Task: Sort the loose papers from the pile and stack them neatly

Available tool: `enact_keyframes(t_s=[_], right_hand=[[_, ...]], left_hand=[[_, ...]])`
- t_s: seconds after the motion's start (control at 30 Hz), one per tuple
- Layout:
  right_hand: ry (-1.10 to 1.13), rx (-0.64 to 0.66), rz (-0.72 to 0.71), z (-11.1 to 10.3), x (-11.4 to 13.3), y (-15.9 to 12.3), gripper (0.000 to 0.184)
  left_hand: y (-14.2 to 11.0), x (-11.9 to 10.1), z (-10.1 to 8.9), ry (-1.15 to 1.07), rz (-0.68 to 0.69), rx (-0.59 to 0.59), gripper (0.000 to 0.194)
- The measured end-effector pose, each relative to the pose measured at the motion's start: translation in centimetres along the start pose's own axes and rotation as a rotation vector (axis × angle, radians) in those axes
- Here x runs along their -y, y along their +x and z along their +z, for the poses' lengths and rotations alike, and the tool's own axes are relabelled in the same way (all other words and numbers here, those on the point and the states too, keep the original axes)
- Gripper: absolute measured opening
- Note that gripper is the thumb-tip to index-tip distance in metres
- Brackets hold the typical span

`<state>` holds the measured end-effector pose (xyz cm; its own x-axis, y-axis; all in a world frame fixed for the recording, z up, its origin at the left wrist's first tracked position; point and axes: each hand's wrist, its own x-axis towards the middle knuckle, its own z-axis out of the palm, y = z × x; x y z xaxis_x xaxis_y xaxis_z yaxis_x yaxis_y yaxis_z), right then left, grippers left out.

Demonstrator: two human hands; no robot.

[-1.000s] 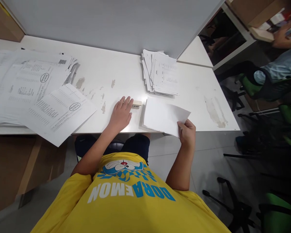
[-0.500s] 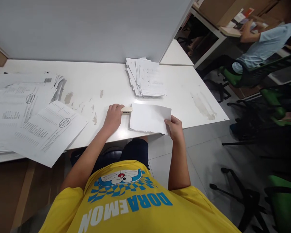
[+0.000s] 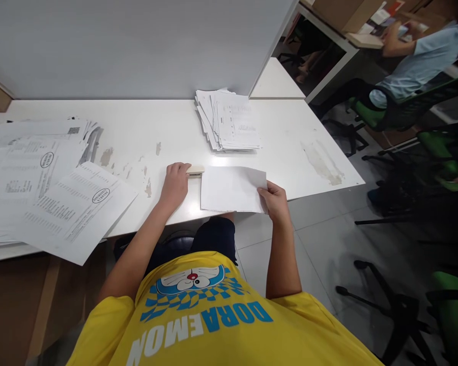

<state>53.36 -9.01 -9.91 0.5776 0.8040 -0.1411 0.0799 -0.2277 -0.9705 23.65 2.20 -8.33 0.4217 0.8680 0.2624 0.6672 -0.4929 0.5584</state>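
Observation:
My left hand (image 3: 174,183) is curled over a small beige stapler (image 3: 196,170) on the white desk (image 3: 145,127), fingers wrapped on its rear end. The stapler's front end meets the upper left corner of a blank-sided sheaf of white paper (image 3: 231,189) lying flat at the desk's front edge. My right hand (image 3: 275,201) pinches that sheaf at its right edge, thumb on top. Behind the sheaf lies a fanned stack of printed pages (image 3: 229,121).
A wide spread of printed, stamped sheets (image 3: 49,178) covers the desk's left end and hangs over its front edge. A grey partition (image 3: 137,46) stands behind the desk. At right are green office chairs (image 3: 400,109) and another person in a blue shirt (image 3: 423,56).
My left hand closed from lying flat beside the stapler to gripping it. My right hand brought the sheaf down flat and slid its corner to the stapler. The camera view also shifted.

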Motion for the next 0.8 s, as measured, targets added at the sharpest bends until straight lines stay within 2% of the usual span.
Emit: enact_keyframes(t_s=[0.33,0.6,0.8], right_hand=[[0.046,0.031,0.015,1.1,0.4,-0.2,0.040],[0.025,0.052,0.004,0.9,0.0,0.0,0.040],[0.006,0.084,-0.042,1.3,1.0,0.3,0.039]], left_hand=[[0.1,0.1,0.1,0.065,0.034,-0.018,0.039],[0.2,-0.4,0.0,0.173,0.045,0.001,0.041],[0.5,0.3,-0.3,0.138,0.074,0.026,0.040]])
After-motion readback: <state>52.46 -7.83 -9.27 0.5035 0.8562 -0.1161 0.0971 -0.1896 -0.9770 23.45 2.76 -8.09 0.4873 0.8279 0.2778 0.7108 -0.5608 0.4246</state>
